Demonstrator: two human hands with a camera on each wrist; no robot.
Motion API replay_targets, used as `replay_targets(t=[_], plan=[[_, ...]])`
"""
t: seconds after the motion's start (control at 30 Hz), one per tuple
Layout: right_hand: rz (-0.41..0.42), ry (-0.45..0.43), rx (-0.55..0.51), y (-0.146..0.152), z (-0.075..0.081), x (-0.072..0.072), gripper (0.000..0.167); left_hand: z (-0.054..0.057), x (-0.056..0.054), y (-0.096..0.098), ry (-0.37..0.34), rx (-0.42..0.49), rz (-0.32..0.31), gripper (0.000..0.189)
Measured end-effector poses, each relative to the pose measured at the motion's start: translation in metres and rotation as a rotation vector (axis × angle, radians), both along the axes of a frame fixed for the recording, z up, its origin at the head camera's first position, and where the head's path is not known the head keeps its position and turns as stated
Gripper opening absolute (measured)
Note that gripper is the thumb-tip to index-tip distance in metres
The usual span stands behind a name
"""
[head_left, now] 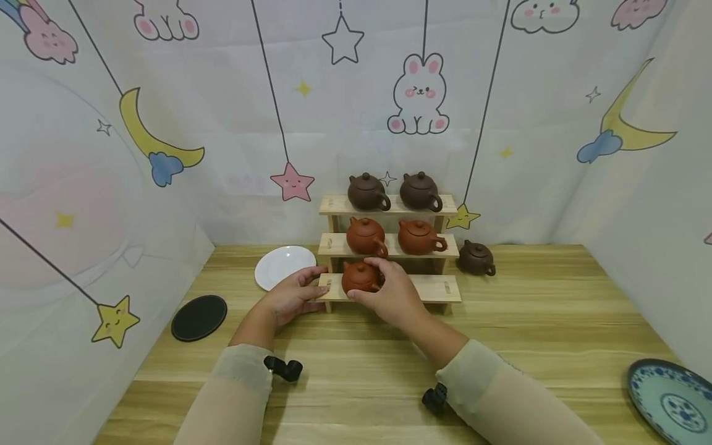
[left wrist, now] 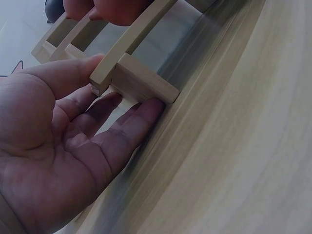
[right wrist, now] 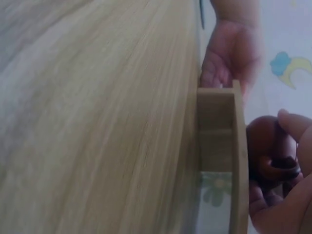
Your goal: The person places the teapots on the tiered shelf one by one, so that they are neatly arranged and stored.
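Observation:
A three-step wooden display stand (head_left: 436, 288) stands against the back wall. On its lowest step, toward the left, sits a reddish-brown clay teapot (head_left: 358, 279). My right hand (head_left: 396, 298) grips this teapot from the handle side, thumb in front and fingers behind; the right wrist view shows the handle (right wrist: 278, 170) within the grasp. My left hand (head_left: 292, 298) holds the stand's left end. In the left wrist view its thumb lies at the end of the step board (left wrist: 131, 46), and the other fingers reach round the supporting leg (left wrist: 144, 80).
Two reddish teapots (head_left: 419, 237) occupy the middle step, two dark brown ones (head_left: 421, 191) the top. Another dark teapot (head_left: 475, 258) stands right of the stand. Left are a white plate (head_left: 285, 262) and a black round mat (head_left: 199, 317); a blue-patterned plate (head_left: 675, 398) lies front right.

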State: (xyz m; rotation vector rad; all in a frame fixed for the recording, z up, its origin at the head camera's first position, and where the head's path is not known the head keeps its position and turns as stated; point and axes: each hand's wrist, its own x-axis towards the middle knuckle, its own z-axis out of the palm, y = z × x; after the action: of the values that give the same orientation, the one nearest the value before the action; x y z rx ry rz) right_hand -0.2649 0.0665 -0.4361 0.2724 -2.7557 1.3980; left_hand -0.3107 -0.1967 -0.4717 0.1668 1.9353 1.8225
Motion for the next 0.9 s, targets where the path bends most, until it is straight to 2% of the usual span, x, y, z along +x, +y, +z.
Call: replay_targets(t=[0.23, 0.53, 0.7, 0.9], plan=[[0.004, -0.007, 0.001, 0.009, 0.003, 0.006, 0.074, 0.001, 0.000, 0.000, 0.001, -0.001, 0.004, 0.068], [0.000, -0.067, -0.096, 0.048, 0.009, 0.022, 0.059, 0.000, -0.001, 0.000, -0.003, 0.006, -0.012, 0.068], [0.008, -0.045, -0.116, 0.080, 0.015, 0.031, 0.058, 0.000, -0.001, 0.001, -0.006, 0.012, -0.005, 0.068], [-0.047, 0.015, -0.061, 0.119, 0.020, 0.039, 0.057, 0.000, 0.000, 0.000, -0.007, 0.019, -0.003, 0.068]])
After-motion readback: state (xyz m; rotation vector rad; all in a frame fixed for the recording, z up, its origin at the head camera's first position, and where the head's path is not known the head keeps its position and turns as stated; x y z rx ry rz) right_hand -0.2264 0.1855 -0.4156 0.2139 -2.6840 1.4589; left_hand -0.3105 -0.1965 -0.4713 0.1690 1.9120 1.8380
